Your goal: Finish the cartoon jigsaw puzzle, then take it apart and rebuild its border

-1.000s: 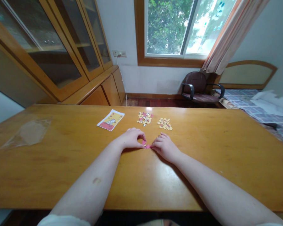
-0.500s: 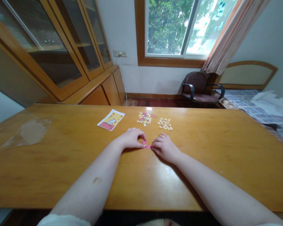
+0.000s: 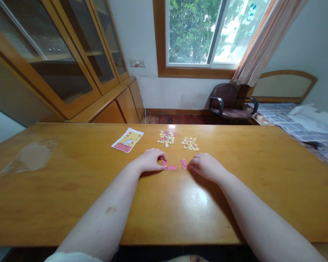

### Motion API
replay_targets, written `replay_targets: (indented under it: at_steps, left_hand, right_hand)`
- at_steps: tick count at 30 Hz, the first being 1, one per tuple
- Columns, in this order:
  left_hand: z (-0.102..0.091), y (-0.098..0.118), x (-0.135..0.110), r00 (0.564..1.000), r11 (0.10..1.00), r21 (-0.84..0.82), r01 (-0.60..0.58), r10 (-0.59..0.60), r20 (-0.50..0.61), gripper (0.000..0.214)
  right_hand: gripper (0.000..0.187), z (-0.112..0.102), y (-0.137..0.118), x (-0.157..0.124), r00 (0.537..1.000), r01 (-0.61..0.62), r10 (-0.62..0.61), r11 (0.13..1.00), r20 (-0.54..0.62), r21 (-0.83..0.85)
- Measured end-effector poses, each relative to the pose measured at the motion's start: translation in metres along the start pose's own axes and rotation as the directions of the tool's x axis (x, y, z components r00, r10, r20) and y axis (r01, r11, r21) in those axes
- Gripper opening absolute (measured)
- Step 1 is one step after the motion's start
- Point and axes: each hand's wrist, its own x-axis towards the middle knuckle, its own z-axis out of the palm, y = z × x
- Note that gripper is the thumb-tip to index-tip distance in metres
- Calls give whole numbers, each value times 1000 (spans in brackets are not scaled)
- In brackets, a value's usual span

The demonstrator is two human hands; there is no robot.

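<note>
My left hand (image 3: 151, 160) has its thumb and fingers pinched at the left end of a small L-shaped strip of joined pink puzzle pieces (image 3: 170, 167), flat on the table. A separate pink puzzle piece (image 3: 183, 164) lies right of that strip, with a gap between them. Just beyond it, my right hand (image 3: 206, 166) is closed, fingertips down on the tabletop. Some pink shows under those fingertips, a puzzle piece mostly covered by them.
Behind the hands lie a mixed heap of puzzle pieces (image 3: 166, 137) and a heap of yellow ones (image 3: 190, 143). A picture card (image 3: 127, 139) is at the left, and a clear plastic bag (image 3: 30, 155) farther left. The wooden table (image 3: 158, 211) ends before a chair (image 3: 224, 100).
My right hand has moved right, away from the joined strip. The separate pink piece now shows between the hands. My left hand stays at the strip; the view has shifted slightly.
</note>
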Motion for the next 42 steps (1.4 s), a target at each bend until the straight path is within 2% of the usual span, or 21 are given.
replay_targets:
  at_steps: [6, 9, 16, 21, 25, 28, 31, 34, 38, 42]
  left_hand:
    - [-1, 1, 0, 1000, 1000, 5, 0, 0, -2, 31]
    - [0, 1, 1, 1000, 1000, 8, 4, -4, -3, 31]
    - [1, 0, 1, 1000, 1000, -6, 8, -8, -7, 31]
    - [1, -1, 1, 1000, 1000, -4, 4, -4, 0, 32]
    - [0, 0, 1, 1000, 1000, -2, 16, -16, 7, 33]
    - [-1, 0, 1, 1000, 1000, -6, 13, -13, 3, 32]
    - [-1, 1, 0, 1000, 1000, -10, 8, -8, -11, 30]
    - [0, 2, 0, 1000, 1000, -14, 4, -4, -19, 28]
    - [1, 2, 0, 1000, 1000, -10, 2, -3, -22, 28]
    - [1, 1, 1, 1000, 1000, -7, -9, 9, -24, 27]
  right_hand:
    - [11, -11, 9, -7, 993, -55, 40, 990, 111, 132]
    - [10, -11, 7, -7, 990, -51, 32, 990, 140, 131]
    - [16, -11, -1, -7, 987, -81, 59, 986, 150, 145]
    - [19, -10, -7, -8, 989, -57, 32, 984, 146, 171]
    - [20, -10, -9, -8, 985, -110, 86, 980, 147, 163]
    - [14, -9, -7, -6, 993, -86, 72, 984, 96, 153]
    - [19, -3, -3, -3, 1000, -9, 10, 991, -10, 133]
    - [23, 9, -1, 1, 997, 17, -9, 994, -79, 105]
    - [24, 21, -3, 7, 995, 12, -1, 995, -96, 104]
    - [20, 22, -7, 9, 995, -29, 40, 993, -96, 115]
